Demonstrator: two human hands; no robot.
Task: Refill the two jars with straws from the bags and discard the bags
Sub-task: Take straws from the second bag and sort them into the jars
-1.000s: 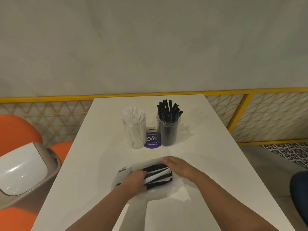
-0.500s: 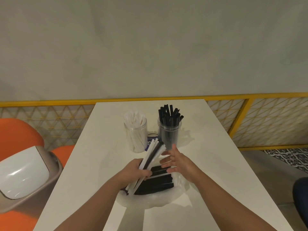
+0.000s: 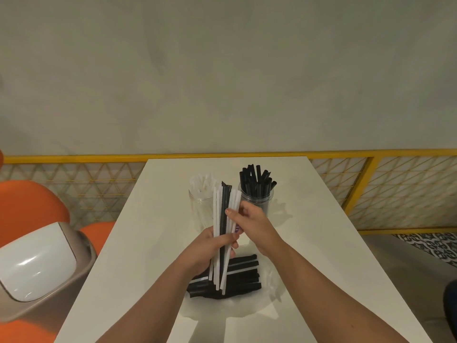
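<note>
Straws sit in three spots on the table (image 3: 309, 243): two jars on its far half, one loose pile on its near half, one bundle held above its middle.

One white table, long, narrowing away. Its far edge meets a yellow railing (image 3: 74, 159). Left and right edges are in view, the near edge is cut off by the frame. Bare tabletop shows as a wide strip along the right edge, a narrower strip along the left edge, and a band between the jars and the far edge.

One trash bin (image 3: 37, 268), beige with a white swing lid, just off the table's left edge. Orange chair (image 3: 27, 206) parts show in three patches off that same side; chair count unclear.

One clear bag (image 3: 247, 308) lies flat on the table's near half, well inside both side edges. One pile of black straws (image 3: 242, 276) lies crosswise on or in the bag, can't tell which, with one white straw at its left end. Too many to count.

Two clear jars stand upright side by side, the gap between them hidden. The white-straw jar (image 3: 200, 206) is left of the table's centre line, the black-straw jar (image 3: 259, 199) right of it, and straws stick out of both tops.

One bundle (image 3: 223, 219), upright: roughly six white straws and one black. The left hand (image 3: 212, 248) is wrapped around the bundle's lower half. The right hand (image 3: 252, 224) pinches the bundle's upper right side between thumb and fingers.
</note>
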